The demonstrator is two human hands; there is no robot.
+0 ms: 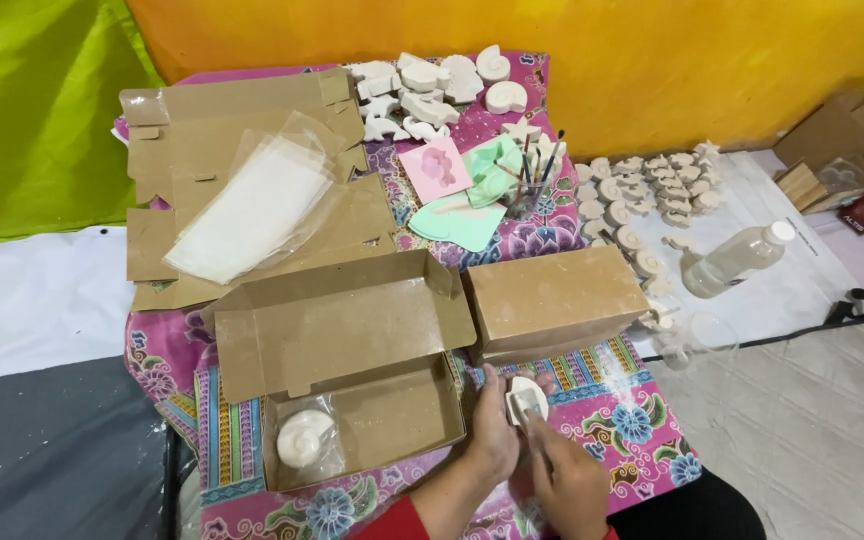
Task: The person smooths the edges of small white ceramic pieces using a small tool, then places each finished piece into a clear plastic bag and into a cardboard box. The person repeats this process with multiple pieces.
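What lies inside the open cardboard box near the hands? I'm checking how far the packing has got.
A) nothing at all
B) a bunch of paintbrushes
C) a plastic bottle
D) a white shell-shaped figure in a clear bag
D: a white shell-shaped figure in clear plastic lies in the left part of the open cardboard box.

Left hand (493,428) and right hand (569,482) meet low, fingers (535,432) curled inward.
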